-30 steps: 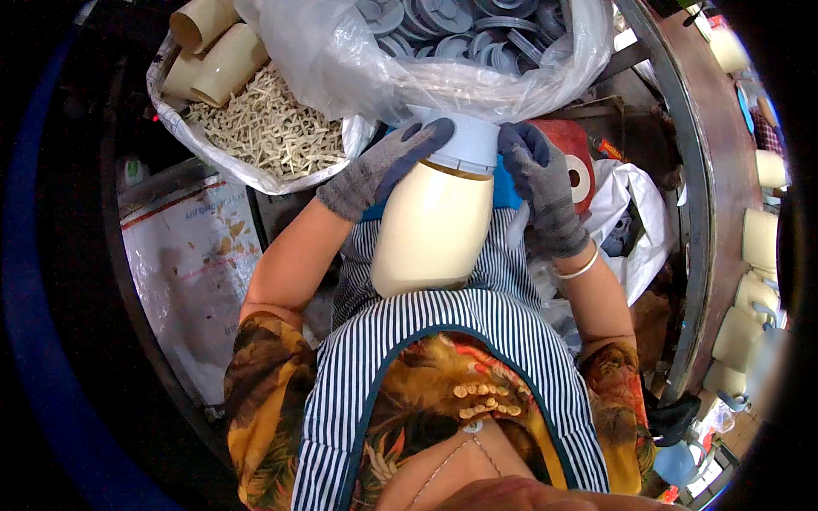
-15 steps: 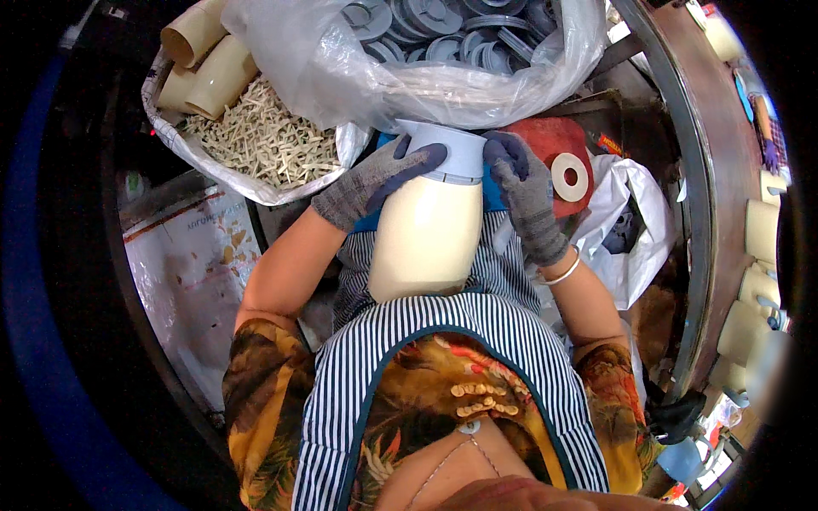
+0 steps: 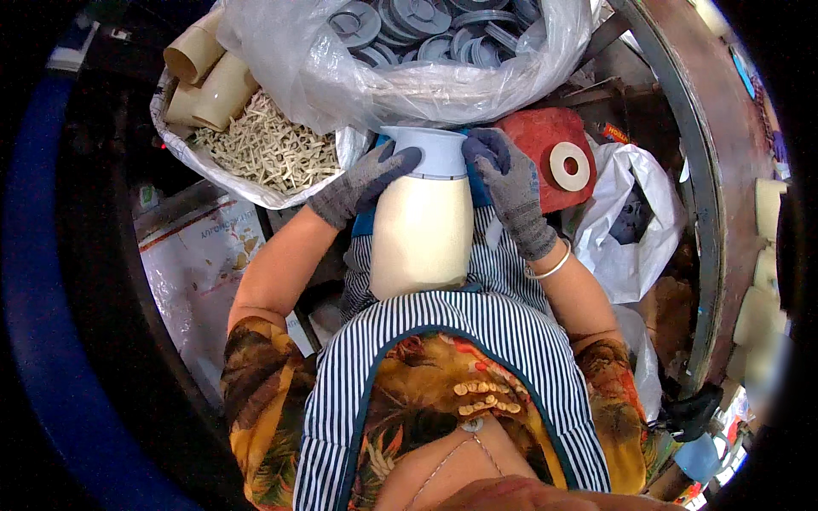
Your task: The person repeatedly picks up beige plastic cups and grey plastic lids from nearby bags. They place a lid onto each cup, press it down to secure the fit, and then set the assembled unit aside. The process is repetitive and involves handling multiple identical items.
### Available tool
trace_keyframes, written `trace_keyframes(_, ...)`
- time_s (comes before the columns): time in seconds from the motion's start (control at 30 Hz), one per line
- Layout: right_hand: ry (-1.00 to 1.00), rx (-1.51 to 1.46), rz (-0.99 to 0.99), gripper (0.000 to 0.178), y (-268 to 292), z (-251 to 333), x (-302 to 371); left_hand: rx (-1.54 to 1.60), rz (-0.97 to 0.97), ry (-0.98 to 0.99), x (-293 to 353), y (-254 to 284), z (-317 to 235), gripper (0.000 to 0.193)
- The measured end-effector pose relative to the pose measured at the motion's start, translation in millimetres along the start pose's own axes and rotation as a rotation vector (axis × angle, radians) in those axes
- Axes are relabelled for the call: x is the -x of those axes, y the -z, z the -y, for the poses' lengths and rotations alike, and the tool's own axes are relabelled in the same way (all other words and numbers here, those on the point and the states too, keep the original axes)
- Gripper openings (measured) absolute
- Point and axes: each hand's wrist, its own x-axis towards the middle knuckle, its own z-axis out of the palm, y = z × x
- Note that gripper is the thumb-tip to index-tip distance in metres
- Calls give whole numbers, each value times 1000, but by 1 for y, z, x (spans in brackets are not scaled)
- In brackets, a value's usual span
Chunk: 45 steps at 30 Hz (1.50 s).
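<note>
A cream thermos jug (image 3: 422, 234) with a pale blue-grey spout collar (image 3: 429, 152) lies on my lap, its base toward my belly and its collar pointing away. My left hand (image 3: 371, 179), in a grey knitted glove with dark blue fingers, grips the collar from the left, near the spout's tip. From the right, my right hand (image 3: 514, 192), gloved alike, presses curled fingers against the collar's other side. The undersides of both grips are hidden.
Ahead, a clear plastic bag (image 3: 409, 94) holds many grey round lids (image 3: 417, 17). Left of it, a white sack (image 3: 256, 194) carries small beige pieces (image 3: 273, 153) and cream tubes (image 3: 226, 92). At right are a red pad (image 3: 538, 140) with a cream ring (image 3: 569, 167), and a white bag (image 3: 630, 255).
The jug's collar end has swung a little to the left, so the jug lies straighter. Both hands have moved left with it, still at the collar.
</note>
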Motion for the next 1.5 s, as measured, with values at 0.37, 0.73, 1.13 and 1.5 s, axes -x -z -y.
trace_keyframes(0.37,205,1179,-226,59,110,-140,13,140,-308,-231,51,17,5,78)
trace_keyframes(0.73,188,129,-526,27,222,-109,75,-615,164,-967,-94,-135,-35,112)
trace_keyframes(1.13,531,830,-667,33,226,102,16,-840,33,-1089,-188,-136,31,108)
trace_keyframes(1.5,187,245,-843,33,217,-11,69,-784,79,-880,-133,-181,-87,64)
